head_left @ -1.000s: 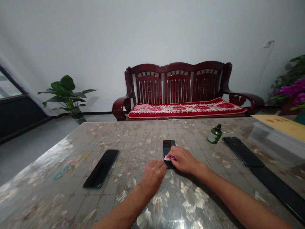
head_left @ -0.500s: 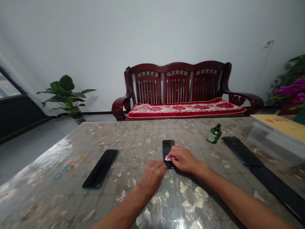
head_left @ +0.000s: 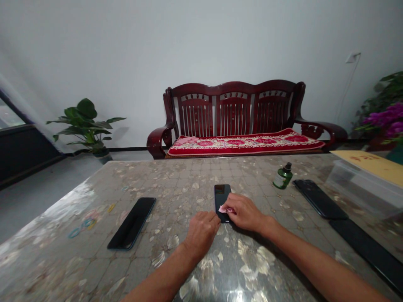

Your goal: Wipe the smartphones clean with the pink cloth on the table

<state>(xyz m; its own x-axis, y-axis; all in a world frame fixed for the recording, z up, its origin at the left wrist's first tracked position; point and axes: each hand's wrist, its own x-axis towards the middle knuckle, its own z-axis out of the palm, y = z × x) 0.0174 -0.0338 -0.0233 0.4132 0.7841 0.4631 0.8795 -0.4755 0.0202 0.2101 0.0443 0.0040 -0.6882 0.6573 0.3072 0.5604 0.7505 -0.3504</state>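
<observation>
A dark smartphone (head_left: 221,193) lies flat in the middle of the table, its lower part partly covered by my hands. My right hand (head_left: 245,211) is closed on a small crumpled pink cloth (head_left: 223,209), which rests against the phone's screen. At the phone's lower left edge, my left hand (head_left: 203,230) is curled with its fingertips against the side; their exact hold is hidden under the knuckles. Another black smartphone (head_left: 132,223) lies to the left, apart from both hands.
Colourful rubber bands (head_left: 88,222) lie at the left. A green pump bottle (head_left: 282,176) stands at the right, near two more dark phone-like slabs (head_left: 321,200) lying end to end. A clear plastic box (head_left: 355,180) with a yellow sheet on it stands at the right edge. Behind the table is a wooden bench (head_left: 157,138).
My right hand and the pink cloth have shifted very slightly on the phone's screen. My left hand stays at the phone's edge; the view has moved a touch.
</observation>
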